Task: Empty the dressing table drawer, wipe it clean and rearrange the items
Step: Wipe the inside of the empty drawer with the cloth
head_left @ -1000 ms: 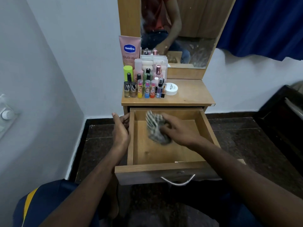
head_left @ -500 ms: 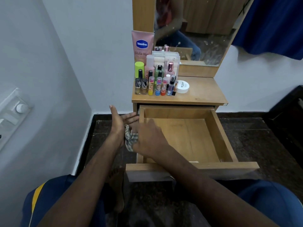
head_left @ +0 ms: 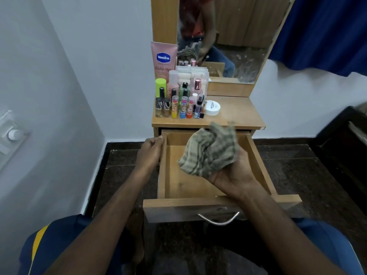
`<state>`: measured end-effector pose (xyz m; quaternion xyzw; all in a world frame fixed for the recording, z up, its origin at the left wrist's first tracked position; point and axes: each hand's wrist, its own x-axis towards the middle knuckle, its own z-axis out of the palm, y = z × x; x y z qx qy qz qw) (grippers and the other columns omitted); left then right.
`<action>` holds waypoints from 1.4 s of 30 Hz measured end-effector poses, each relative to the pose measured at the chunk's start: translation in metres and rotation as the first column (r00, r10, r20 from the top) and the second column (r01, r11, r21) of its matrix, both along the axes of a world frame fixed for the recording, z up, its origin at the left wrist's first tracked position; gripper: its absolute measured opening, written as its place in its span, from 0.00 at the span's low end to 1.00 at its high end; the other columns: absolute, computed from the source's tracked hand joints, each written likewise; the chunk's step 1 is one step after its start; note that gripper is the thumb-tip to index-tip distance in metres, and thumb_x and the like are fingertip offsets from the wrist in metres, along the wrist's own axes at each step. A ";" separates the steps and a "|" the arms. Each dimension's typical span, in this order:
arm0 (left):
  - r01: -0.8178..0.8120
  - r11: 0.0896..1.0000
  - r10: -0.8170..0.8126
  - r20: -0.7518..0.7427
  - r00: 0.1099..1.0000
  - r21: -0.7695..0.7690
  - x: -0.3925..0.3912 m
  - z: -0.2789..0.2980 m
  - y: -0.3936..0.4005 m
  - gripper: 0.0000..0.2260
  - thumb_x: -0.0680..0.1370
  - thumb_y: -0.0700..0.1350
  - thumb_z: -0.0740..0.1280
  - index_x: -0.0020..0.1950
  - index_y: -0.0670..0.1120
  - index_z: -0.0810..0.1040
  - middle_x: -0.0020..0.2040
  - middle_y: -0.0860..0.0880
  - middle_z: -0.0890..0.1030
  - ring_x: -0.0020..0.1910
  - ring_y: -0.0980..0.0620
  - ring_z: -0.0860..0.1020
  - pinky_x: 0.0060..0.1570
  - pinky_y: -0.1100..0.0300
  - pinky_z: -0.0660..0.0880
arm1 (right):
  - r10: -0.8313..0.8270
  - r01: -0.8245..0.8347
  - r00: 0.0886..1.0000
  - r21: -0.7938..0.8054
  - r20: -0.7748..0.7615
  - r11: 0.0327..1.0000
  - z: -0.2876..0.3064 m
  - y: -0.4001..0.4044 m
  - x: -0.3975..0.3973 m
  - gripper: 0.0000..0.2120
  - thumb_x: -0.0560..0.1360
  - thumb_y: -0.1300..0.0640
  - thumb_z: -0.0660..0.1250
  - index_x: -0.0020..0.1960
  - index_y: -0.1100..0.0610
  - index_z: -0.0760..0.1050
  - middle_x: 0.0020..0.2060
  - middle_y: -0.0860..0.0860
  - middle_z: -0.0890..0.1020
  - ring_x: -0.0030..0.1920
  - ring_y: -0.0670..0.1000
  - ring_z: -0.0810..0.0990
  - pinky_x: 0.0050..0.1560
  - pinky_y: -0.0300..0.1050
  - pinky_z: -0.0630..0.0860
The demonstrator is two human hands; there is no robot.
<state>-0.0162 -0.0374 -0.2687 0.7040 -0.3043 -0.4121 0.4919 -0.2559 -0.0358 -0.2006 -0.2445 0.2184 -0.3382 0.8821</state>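
The wooden drawer (head_left: 161, 175) is pulled out from the dressing table (head_left: 238, 114), and nothing lies inside it. My right hand (head_left: 234, 175) holds a crumpled grey checked cloth (head_left: 210, 153) above the middle of the drawer, palm turned up. My left hand (head_left: 150, 153) grips the drawer's left wall near its back corner. Several small cosmetic bottles (head_left: 178, 104), a pink Vaseline tube (head_left: 163, 60) and a white round jar (head_left: 212, 108) stand on the left half of the table top.
A mirror (head_left: 228, 36) rises behind the table top. A white wall runs along the left with a switch plate (head_left: 12, 132). Dark stone floor (head_left: 297, 171) surrounds the table. A dark piece of furniture (head_left: 347, 139) stands at the right. A blue curtain (head_left: 327, 28) hangs top right.
My right hand has lifted the cloth from the drawer's left wall to above the drawer's middle and turned palm up. My left hand went from flat beside the wall to gripping it.
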 end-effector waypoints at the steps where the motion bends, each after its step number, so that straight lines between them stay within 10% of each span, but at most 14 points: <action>1: -0.011 1.000 0.011 0.058 0.998 -0.006 -0.003 0.000 0.000 0.16 0.82 0.63 0.63 0.59 0.54 0.80 0.55 0.50 0.84 0.56 0.47 0.83 0.63 0.43 0.78 | -0.035 0.029 0.994 0.061 0.099 0.998 0.000 -0.002 -0.004 0.33 0.84 0.37 0.54 0.76 0.60 0.72 0.71 0.63 0.78 0.69 0.65 0.78 0.74 0.73 0.67; 7: 0.010 0.999 0.000 0.273 0.962 -0.035 -0.010 -0.004 -0.001 0.17 0.85 0.60 0.61 0.67 0.51 0.76 0.62 0.50 0.80 0.63 0.48 0.78 0.66 0.44 0.74 | -0.146 0.142 0.988 0.085 0.052 0.986 -0.002 -0.005 -0.015 0.41 0.81 0.33 0.51 0.83 0.61 0.61 0.79 0.66 0.67 0.80 0.65 0.65 0.81 0.66 0.59; 11: 0.028 0.998 -0.012 0.291 0.957 -0.049 -0.008 -0.008 0.000 0.17 0.85 0.60 0.61 0.68 0.52 0.75 0.63 0.50 0.79 0.63 0.48 0.77 0.66 0.44 0.75 | -0.309 0.318 0.947 0.129 -0.083 0.939 0.001 -0.009 -0.028 0.36 0.84 0.34 0.48 0.76 0.60 0.72 0.71 0.63 0.78 0.73 0.63 0.75 0.74 0.68 0.68; 17: 0.005 0.999 0.012 0.313 0.950 -0.054 -0.004 -0.004 0.003 0.17 0.86 0.60 0.59 0.68 0.51 0.73 0.63 0.49 0.79 0.62 0.48 0.77 0.64 0.45 0.74 | -0.270 0.292 0.952 0.168 -0.145 0.942 0.004 -0.005 -0.031 0.55 0.69 0.18 0.58 0.72 0.65 0.73 0.66 0.69 0.80 0.69 0.70 0.78 0.65 0.75 0.74; 20: 0.016 0.997 0.010 0.318 0.948 -0.077 -0.003 -0.005 0.002 0.17 0.84 0.61 0.63 0.68 0.52 0.72 0.64 0.50 0.78 0.62 0.50 0.77 0.64 0.45 0.75 | -0.356 0.361 0.913 -0.011 -0.199 0.932 0.027 -0.014 -0.043 0.37 0.78 0.35 0.65 0.71 0.66 0.75 0.66 0.66 0.81 0.67 0.67 0.81 0.65 0.70 0.77; 22: 0.059 0.994 -0.028 0.306 0.952 -0.091 -0.025 -0.008 -0.003 0.19 0.83 0.61 0.65 0.68 0.53 0.72 0.64 0.50 0.78 0.62 0.50 0.78 0.64 0.44 0.76 | -0.553 0.492 0.730 -0.254 -0.400 0.833 0.044 -0.022 -0.073 0.18 0.84 0.51 0.64 0.64 0.64 0.79 0.58 0.61 0.86 0.63 0.62 0.84 0.60 0.62 0.82; 25: 0.041 0.993 -0.003 0.331 0.943 -0.110 -0.026 -0.011 -0.002 0.19 0.82 0.60 0.67 0.69 0.52 0.72 0.64 0.50 0.78 0.61 0.49 0.79 0.63 0.42 0.77 | -0.688 0.143 0.115 -0.673 -0.717 0.725 0.053 -0.022 -0.093 0.13 0.86 0.48 0.61 0.57 0.56 0.80 0.48 0.54 0.85 0.52 0.56 0.85 0.55 0.51 0.81; 28: 0.017 0.995 0.018 0.351 0.936 -0.097 -0.020 -0.011 0.001 0.20 0.82 0.59 0.67 0.69 0.51 0.72 0.64 0.49 0.78 0.62 0.48 0.78 0.63 0.42 0.77 | -0.528 -0.460 -0.459 -0.318 -0.714 0.829 0.028 -0.008 -0.094 0.19 0.83 0.45 0.60 0.61 0.58 0.79 0.53 0.59 0.82 0.52 0.60 0.82 0.57 0.51 0.79; 30: 0.023 0.995 0.017 0.374 0.927 -0.102 -0.022 -0.008 0.003 0.19 0.83 0.57 0.67 0.70 0.49 0.71 0.63 0.49 0.77 0.63 0.47 0.78 0.63 0.42 0.77 | -0.408 -0.543 -0.594 -0.029 -0.694 0.839 0.017 0.009 -0.086 0.17 0.82 0.50 0.62 0.65 0.57 0.78 0.61 0.57 0.80 0.60 0.59 0.80 0.58 0.51 0.78; 35: 0.041 0.993 0.016 0.463 0.886 -0.113 -0.022 -0.010 0.005 0.18 0.84 0.57 0.65 0.69 0.48 0.72 0.63 0.49 0.76 0.62 0.48 0.77 0.58 0.48 0.74 | -0.345 -0.438 -0.582 -0.073 -0.737 0.896 0.005 -0.002 -0.066 0.19 0.80 0.53 0.64 0.68 0.60 0.77 0.65 0.60 0.78 0.66 0.62 0.76 0.68 0.62 0.76; 39: 0.066 0.993 0.006 0.584 0.812 -0.103 -0.021 -0.008 0.008 0.15 0.83 0.56 0.67 0.65 0.48 0.73 0.58 0.50 0.80 0.54 0.50 0.79 0.52 0.50 0.72 | -0.455 -0.230 -0.380 -0.394 -0.805 0.890 -0.010 -0.044 -0.052 0.12 0.83 0.52 0.64 0.60 0.59 0.78 0.55 0.55 0.81 0.56 0.58 0.80 0.65 0.61 0.77; 42: 0.086 0.991 -0.007 0.617 0.787 -0.099 -0.019 -0.006 0.010 0.14 0.83 0.56 0.68 0.63 0.49 0.74 0.56 0.51 0.82 0.51 0.51 0.80 0.52 0.50 0.75 | -0.515 -0.299 -0.405 -0.423 -0.755 0.856 -0.023 -0.085 -0.035 0.30 0.81 0.49 0.66 0.76 0.65 0.66 0.72 0.64 0.73 0.72 0.63 0.72 0.76 0.59 0.67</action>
